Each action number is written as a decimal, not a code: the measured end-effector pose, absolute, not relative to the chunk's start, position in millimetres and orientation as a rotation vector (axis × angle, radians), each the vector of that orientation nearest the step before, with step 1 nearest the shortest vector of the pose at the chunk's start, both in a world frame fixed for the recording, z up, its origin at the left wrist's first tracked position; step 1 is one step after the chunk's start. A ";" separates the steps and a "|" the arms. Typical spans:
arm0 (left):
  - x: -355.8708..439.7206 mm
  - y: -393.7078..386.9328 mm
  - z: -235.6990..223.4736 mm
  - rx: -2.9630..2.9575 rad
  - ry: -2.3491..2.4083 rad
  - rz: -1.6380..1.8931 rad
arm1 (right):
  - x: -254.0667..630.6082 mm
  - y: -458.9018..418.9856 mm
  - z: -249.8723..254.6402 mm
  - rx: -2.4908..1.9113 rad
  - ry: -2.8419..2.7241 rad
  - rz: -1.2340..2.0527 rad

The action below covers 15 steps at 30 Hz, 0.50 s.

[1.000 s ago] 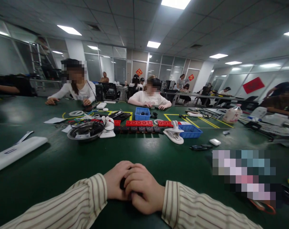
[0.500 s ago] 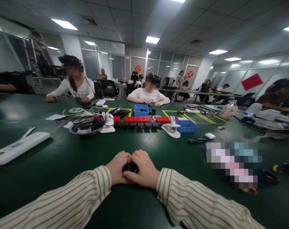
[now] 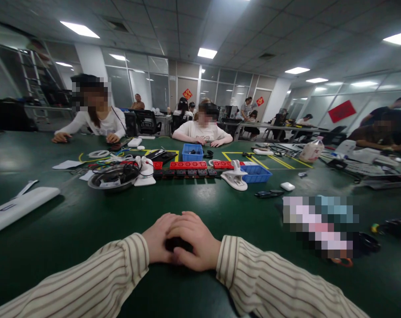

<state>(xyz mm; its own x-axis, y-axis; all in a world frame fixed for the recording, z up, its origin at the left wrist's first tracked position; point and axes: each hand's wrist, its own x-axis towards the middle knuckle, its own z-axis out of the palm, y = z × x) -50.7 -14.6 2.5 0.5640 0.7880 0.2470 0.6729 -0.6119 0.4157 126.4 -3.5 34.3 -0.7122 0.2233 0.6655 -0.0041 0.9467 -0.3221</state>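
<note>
Both of my hands rest together on the green table (image 3: 97, 225), in the near middle of the view. A small black object (image 3: 178, 244) sits between them, mostly covered, so its kind cannot be made out. My left hand (image 3: 156, 238) is curled round its left side, its fingertips partly under the other hand. From the right, my right hand (image 3: 198, 242) wraps over the top, fingers bent across it and the thumb low at the front.
Beyond my hands lie red and black power strips (image 3: 189, 165), a white clip stand (image 3: 235, 179), a blue bin (image 3: 256, 173) and a metal bowl (image 3: 96, 183) of cables. A long white device (image 3: 24, 208) lies left; a white case (image 3: 287, 186) lies right. Co-workers sit opposite.
My right hand has closed further over the black object, its fingers now crossing the left hand's fingertips, so less of the object shows. The view has shifted slightly.
</note>
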 end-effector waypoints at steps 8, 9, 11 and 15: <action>-45.1 -20.7 11.7 2.524 1.419 0.598 | 126.2 3.8 25.9 -0.593 -2.355 0.344; -44.4 -20.8 13.3 2.519 1.417 0.590 | 126.1 3.5 26.0 -0.615 -2.385 0.320; -43.3 -20.5 15.7 2.497 1.398 0.584 | 125.7 2.0 27.4 -0.643 -2.426 0.275; -42.3 -18.4 17.5 2.446 1.297 0.586 | 124.9 -1.3 31.7 -0.542 -2.446 0.246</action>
